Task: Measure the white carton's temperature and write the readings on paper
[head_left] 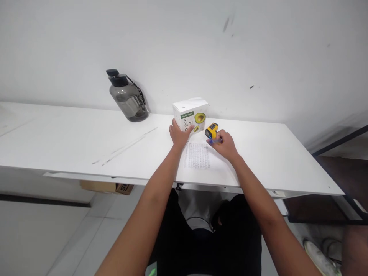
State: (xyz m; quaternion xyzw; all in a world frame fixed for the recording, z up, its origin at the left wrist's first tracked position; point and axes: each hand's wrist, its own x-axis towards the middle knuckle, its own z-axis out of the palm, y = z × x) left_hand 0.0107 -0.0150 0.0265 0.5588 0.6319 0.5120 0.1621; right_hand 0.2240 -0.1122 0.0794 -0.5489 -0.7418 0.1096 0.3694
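My left hand (179, 136) is closed on the lower left of a white box (189, 104) printed with avocados and a green label. The box stands upright on the white table (253, 153) near the wall. My right hand (228, 145) is wrapped around the handle of a yellow and black infrared thermometer (212, 129), just right of the box. A blue pen (212, 141) shows at the same fingers; its far end is hidden. Below both hands lies a sheet of paper (198, 156) covered in handwritten lines.
A large grey translucent water bottle (126, 96) with a black lid leans at the back left by the wall. Under the table's front edge there is a cardboard box (99, 186). At lower right, a shoe (317, 255) and a dark metal frame (342, 140) are visible.
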